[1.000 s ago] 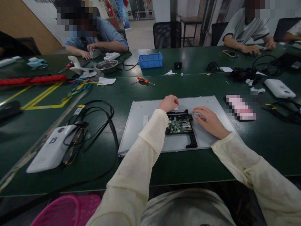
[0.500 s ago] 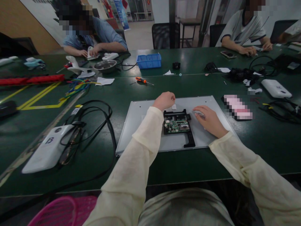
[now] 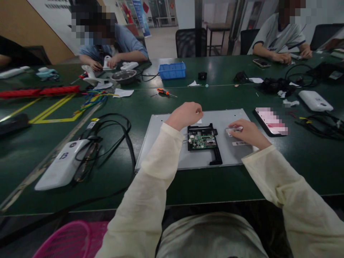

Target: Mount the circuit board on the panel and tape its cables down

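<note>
Head view: a flat grey panel point(image 3: 156, 143) is shown on a green table point(image 3: 209, 186), with a circuit board point(image 3: 201, 142) seated in a black frame point(image 3: 217, 157) upon it. Directions are given clock-wise from the board, 12 being the far side. The left hand point(image 3: 186, 114) is held at 11 o'clock, above the panel, its fingers curled nearly closed; whether anything is pinched between them cannot be told. At 3 o'clock, a small pale piece point(image 3: 233, 130) is gripped between the thumb and fingers of the right hand point(image 3: 249, 132), which is partly closed; a white label point(image 3: 238, 143) is seen just beside that hand. A pink-screened phone point(image 3: 271, 122) is placed between 2 and 3 o'clock, off the panel. An orange-handled screwdriver point(image 3: 164, 92) is laid toward 11 o'clock, and farther off in that direction a blue bin point(image 3: 172, 71) is set.
</note>
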Tool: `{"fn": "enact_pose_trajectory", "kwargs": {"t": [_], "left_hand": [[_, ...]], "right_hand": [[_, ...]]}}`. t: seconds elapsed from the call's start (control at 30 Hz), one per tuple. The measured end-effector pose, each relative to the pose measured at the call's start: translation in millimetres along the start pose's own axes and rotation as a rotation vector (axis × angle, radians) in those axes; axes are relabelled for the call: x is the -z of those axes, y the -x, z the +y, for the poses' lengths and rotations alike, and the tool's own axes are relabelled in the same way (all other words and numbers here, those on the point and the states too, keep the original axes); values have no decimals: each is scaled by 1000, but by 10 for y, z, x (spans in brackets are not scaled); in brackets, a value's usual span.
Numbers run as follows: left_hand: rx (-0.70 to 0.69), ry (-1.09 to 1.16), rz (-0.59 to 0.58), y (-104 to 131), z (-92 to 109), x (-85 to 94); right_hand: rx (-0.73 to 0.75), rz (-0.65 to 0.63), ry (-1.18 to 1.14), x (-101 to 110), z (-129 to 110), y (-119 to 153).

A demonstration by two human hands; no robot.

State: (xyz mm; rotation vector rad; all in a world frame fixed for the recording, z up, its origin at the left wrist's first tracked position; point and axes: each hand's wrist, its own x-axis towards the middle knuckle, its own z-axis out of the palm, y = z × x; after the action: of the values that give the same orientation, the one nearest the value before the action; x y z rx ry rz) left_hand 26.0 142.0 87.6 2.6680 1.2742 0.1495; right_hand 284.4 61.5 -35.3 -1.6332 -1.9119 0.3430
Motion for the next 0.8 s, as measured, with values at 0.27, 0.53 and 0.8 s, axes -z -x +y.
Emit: {"fn": "enact_pose_trajectory", "kwargs": {"t": [0.27,0.53,0.8], "left_hand": [[-94,51,147,347,-100,-516],[-76,295,270,533,-276,-903],[-94,398,328,524,-304,-1064]], "right_hand": [[-78,-34,-49,-19,-42,7],[-100,27,-16,-44,-118,3],[-48,44,14,-81,-37,-30]]}}
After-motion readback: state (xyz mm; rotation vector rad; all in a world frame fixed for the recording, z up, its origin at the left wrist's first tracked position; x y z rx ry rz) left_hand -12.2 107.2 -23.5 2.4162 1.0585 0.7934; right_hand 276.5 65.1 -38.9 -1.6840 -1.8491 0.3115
